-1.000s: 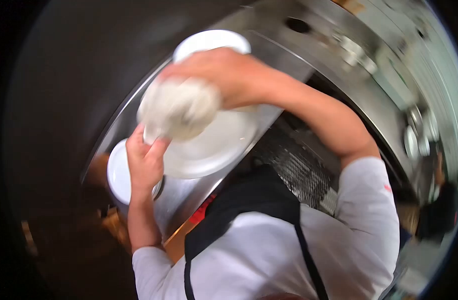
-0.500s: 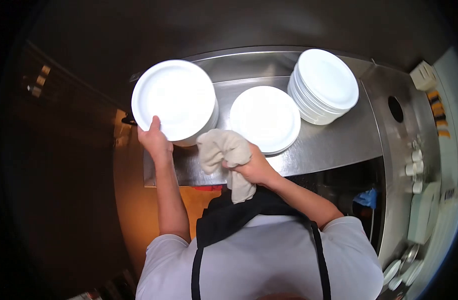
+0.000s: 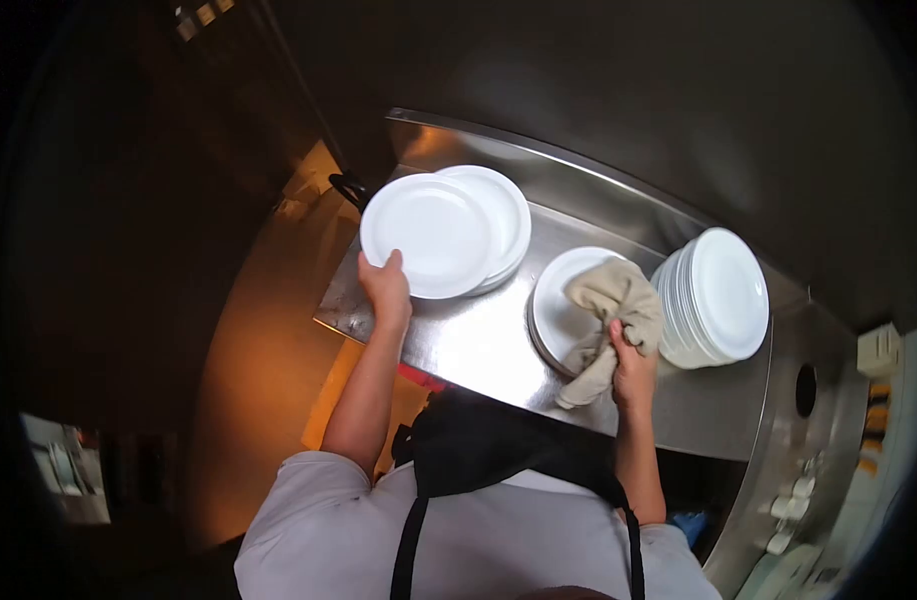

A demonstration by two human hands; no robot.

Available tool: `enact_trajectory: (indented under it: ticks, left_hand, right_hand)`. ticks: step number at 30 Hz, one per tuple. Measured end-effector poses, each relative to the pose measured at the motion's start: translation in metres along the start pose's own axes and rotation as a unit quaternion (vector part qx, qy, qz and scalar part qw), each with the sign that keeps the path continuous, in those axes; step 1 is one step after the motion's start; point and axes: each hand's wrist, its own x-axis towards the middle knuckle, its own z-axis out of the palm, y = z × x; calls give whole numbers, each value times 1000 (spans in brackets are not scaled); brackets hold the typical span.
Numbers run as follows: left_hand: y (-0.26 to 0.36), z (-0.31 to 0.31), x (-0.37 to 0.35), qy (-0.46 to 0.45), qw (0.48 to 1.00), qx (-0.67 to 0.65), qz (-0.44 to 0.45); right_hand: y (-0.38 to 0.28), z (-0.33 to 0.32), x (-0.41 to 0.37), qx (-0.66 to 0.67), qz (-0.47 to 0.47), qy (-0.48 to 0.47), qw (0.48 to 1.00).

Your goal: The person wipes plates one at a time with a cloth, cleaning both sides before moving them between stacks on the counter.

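Note:
My left hand (image 3: 386, 288) is closed on the near rim of a white plate (image 3: 428, 236), thumb on top and fingers hidden beneath. This plate overlaps a small stack of plates (image 3: 510, 225) behind it at the counter's left. In my right hand (image 3: 633, 372) is a bunched beige cloth (image 3: 618, 300), with one end hanging down. The cloth covers part of a middle stack of white plates (image 3: 563, 300). To its right stands a taller stack of plates (image 3: 723, 300), close to my right hand.
All the stacks stand on a stainless steel counter (image 3: 458, 345) with a raised back edge (image 3: 568, 165). A black handle (image 3: 348, 188) juts out at its left end. On the right is a steel surface with a round hole (image 3: 805, 390) and several white cups (image 3: 790, 508).
The view has turned, so the counter now slants. The left-hand plate has shifted off its stack toward the left. My right hand and the cloth have moved right, over the middle stack.

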Motion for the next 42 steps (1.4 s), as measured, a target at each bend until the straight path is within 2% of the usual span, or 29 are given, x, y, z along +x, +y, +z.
enact_trajectory:
  ticks: [2, 4, 7, 9, 12, 15, 17, 19, 21, 22, 23, 25, 26, 27, 29, 32, 33, 34, 35, 36, 37, 38, 39, 42]
  left_hand:
    - [-4, 5, -5, 4, 1000, 19, 8]
    - [-19, 8, -1, 3, 999, 43, 3]
    - [-38, 20, 2, -12, 999, 53, -6]
    - [-24, 29, -9, -38, 999, 34, -19]
    - [-57, 43, 0, -12, 996, 91, -10]
    - [-64, 48, 0, 0, 986, 168, -21]
    - [-44, 49, -10, -14, 985, 168, -38]
    - [-17, 47, -20, -3, 985, 165, -48]
    - [0, 39, -47, -48, 977, 148, 146]
    - [9, 34, -65, -74, 957, 135, 245]
    - [19, 30, -89, -145, 946, 97, 273]
    - [21, 28, -131, -274, 925, 51, 258]
    - [14, 28, -151, -312, 923, 64, 215]
    - [4, 28, -164, -350, 922, 62, 152]
    - [-29, 29, -185, -360, 932, 11, -39]
    - [-55, 37, -186, -372, 913, 48, -160]
    - [-54, 47, -183, -394, 901, 44, -177]
    - [-54, 56, -176, -417, 892, 70, -158]
    - [-60, 68, -175, -444, 880, 131, -108]
    - [-64, 77, -175, -452, 868, 198, -55]
    - [-70, 83, -177, -442, 865, 235, -31]
    - [-72, 84, -182, -420, 869, 260, -24]
    - [-80, 83, -181, -426, 869, 250, -29]
    - [-55, 63, -183, -409, 862, 296, -48]
  right_hand:
    - [9, -11, 21, -150, -72, 19, 986]
    - [19, -12, 39, -301, -122, 57, 944]
    - [57, -10, 66, -416, -154, 24, 896]
    - [78, 16, 74, -507, -213, -7, 835]
    - [63, 47, 61, -462, -187, -163, 852]
    - [50, 19, 14, -434, -174, -285, 837]
    - [36, -17, -4, -474, -135, -317, 810]
    - [48, -49, 6, -517, -126, -230, 815]
    - [60, -51, 38, -572, -101, -166, 797]
    - [64, -35, 53, -579, -135, -125, 794]
    - [75, -16, 68, -550, -171, -81, 813]
    - [73, 30, 86, -521, -178, -89, 830]
    - [68, 51, 77, -497, -136, -80, 853]
    - [74, 59, 68, -483, -163, -131, 850]
    - [75, 50, 28, -423, -189, -217, 859]
    - [66, -8, -5, -466, -117, -210, 852]
    - [76, -27, 0, -499, -150, -137, 843]
    - [65, -33, 9, -506, -80, -90, 854]
    - [73, -44, 20, -531, -138, -57, 834]
    - [68, -42, 30, -554, -145, -57, 818]
    - [62, -36, 38, -547, -137, -69, 823]
    - [55, -29, 41, -537, -145, -104, 824]
    - [66, -31, 42, -581, -160, -100, 792]
    - [57, -20, 21, -538, -157, -177, 809]
